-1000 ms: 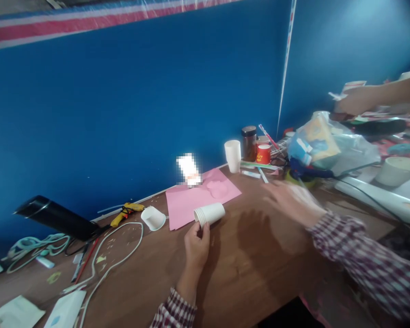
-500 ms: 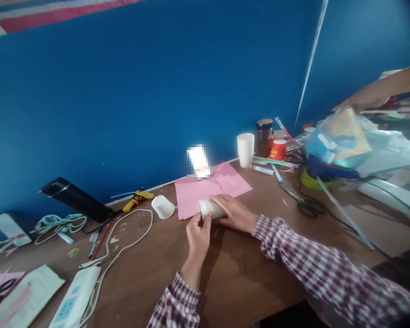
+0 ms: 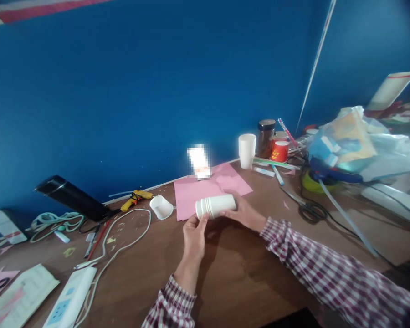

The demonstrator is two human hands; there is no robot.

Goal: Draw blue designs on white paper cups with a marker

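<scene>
A short stack of nested white paper cups [image 3: 220, 206] lies sideways between my hands, its rims toward the left. My left hand [image 3: 195, 234] pinches the rim end with thumb and fingers. My right hand [image 3: 244, 212] is wrapped round the base end on the right. Behind the stack, pink paper sheets [image 3: 187, 193] lie on the brown table [image 3: 239, 278]. A single white paper cup [image 3: 161, 207] rests tipped over to the left of the sheets. Another stack of white cups [image 3: 247, 150] stands upright near the wall.
A yellow glue gun [image 3: 136, 199], a white cable and a power strip [image 3: 70, 298] lie on the left, near a black cylinder [image 3: 71, 198]. To the right are scissors [image 3: 312, 212], a red cup [image 3: 279, 151], a dark jar [image 3: 265, 138] and plastic bags [image 3: 355, 141].
My right hand has shifted back toward the base, so more of the held cup stack shows. Another person's arm at the far right has left the view.
</scene>
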